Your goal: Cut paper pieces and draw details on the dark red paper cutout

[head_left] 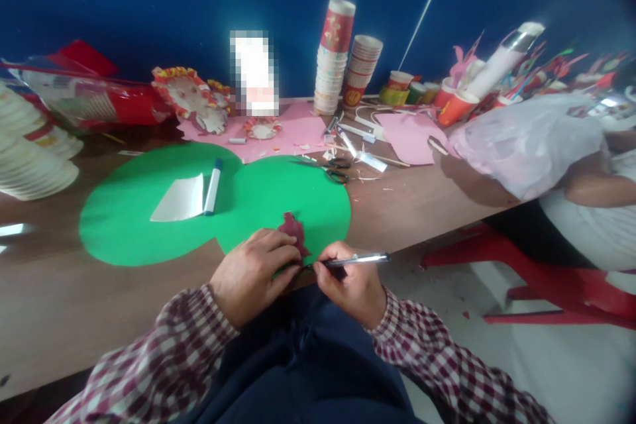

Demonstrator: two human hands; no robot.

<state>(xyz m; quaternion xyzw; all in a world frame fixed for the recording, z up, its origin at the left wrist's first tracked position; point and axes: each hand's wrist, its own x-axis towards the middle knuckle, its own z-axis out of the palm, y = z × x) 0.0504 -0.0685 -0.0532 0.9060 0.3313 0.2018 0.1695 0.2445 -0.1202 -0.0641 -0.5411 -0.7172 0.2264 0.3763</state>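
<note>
A dark red paper cutout (294,230) lies on the right-hand lobe of a large green paper sheet (258,192), near the table's front edge. Over the cutout's left side and lower end, my left hand (253,268) is closed, fingers bent and thumb close to the index finger. My right hand (350,285) grips a silver and black pen (360,258), its tip pointing left toward my left thumb. What lies right under the tip is too small to tell. A white paper piece (179,199) and a blue-capped marker (212,187) rest on the green sheet's left lobe.
Scissors (335,169) lie at the green sheet's right edge. Behind are pink paper (298,122), paper-cup stacks (334,53) and a flower-edged craft (186,96). A plastic bag (531,139) is at right, near a person's arm (603,179) and a red stool (497,252).
</note>
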